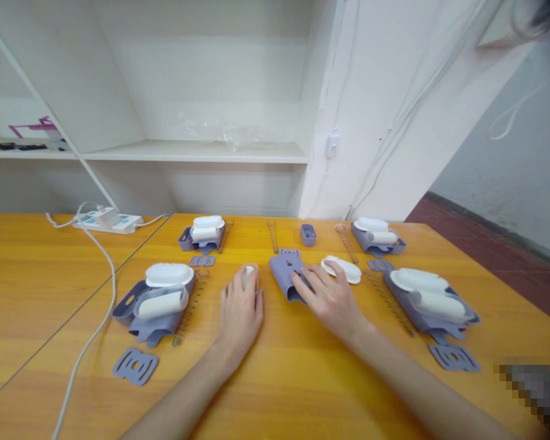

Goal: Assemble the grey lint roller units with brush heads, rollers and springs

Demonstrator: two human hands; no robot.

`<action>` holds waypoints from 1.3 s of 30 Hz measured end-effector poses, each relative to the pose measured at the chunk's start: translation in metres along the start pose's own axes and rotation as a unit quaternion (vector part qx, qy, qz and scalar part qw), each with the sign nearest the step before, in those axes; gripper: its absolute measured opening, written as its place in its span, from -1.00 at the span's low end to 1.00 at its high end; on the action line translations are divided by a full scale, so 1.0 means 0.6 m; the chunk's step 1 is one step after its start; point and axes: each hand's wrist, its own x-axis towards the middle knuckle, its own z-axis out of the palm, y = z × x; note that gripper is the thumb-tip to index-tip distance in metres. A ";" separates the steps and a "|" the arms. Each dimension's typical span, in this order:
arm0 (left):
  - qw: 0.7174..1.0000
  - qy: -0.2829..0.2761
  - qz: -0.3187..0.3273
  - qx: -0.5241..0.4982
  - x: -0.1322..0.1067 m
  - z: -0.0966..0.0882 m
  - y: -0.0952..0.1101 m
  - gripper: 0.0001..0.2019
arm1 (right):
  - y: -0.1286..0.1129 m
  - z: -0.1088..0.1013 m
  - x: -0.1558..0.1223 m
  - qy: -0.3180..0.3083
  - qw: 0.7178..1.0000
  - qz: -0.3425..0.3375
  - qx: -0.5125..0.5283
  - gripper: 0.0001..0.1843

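On the table, my left hand (239,305) curls around a small white cylinder (248,276), whose top shows between the fingers. My right hand (332,299) grips the near right side of a purple-grey plastic housing (284,272), which lies tilted with its hollow end facing me. One fingertip of that hand reaches over a white oval part (346,269); I cannot tell if it touches. A slotted purple-grey plate (289,252) shows just behind the housing. Beyond them lie a metal spring (272,237) and a small purple-grey box (308,235).
Similar sets of parts stand at left (165,299), back left (205,235), back right (376,235) and right (426,299), with springs and slotted plates beside them. A power strip (110,221) trails a white cable (112,287) over the left side. White shelving (201,151) rises behind.
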 end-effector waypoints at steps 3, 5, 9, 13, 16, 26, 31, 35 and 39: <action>1.000 -0.006 -0.004 0.005 0.000 0.000 0.001 -0.60 | -0.015 -0.022 -0.015 -0.016 1.000 0.014 -0.017 -0.75; 1.000 -0.011 -0.005 0.011 0.000 0.000 0.002 -0.59 | -0.026 -0.030 -0.017 -0.032 0.998 0.035 -0.029 -0.75; 1.000 -0.013 -0.005 0.012 0.000 -0.001 0.004 -0.59 | -0.055 -0.023 -0.013 -0.055 0.997 0.056 -0.021 -0.79; 1.000 -0.007 -0.005 0.007 -0.001 -0.002 0.005 -0.60 | -0.082 0.000 -0.004 -0.078 0.994 0.072 0.018 -0.82; 1.000 -0.006 -0.004 0.006 -0.001 -0.003 0.003 -0.62 | -0.088 0.001 0.009 -0.105 0.988 0.097 0.067 -0.78; 0.998 -0.008 0.030 -0.051 0.001 0.000 0.000 -0.65 | -0.031 -0.043 0.012 -0.174 0.958 0.083 0.211 -0.54; 0.993 0.006 0.027 -0.115 0.003 0.001 -0.001 -0.64 | -0.024 -0.020 -0.002 -0.149 0.962 0.127 0.192 -0.45; 0.981 0.074 0.017 -0.178 0.003 0.000 -0.001 -0.60 | -0.033 -0.006 -0.006 -0.122 0.959 0.169 0.195 -0.46; 0.968 0.141 0.076 -0.194 -0.004 -0.004 0.002 -0.53 | -0.056 -0.013 -0.005 -0.020 0.925 0.241 0.293 -0.63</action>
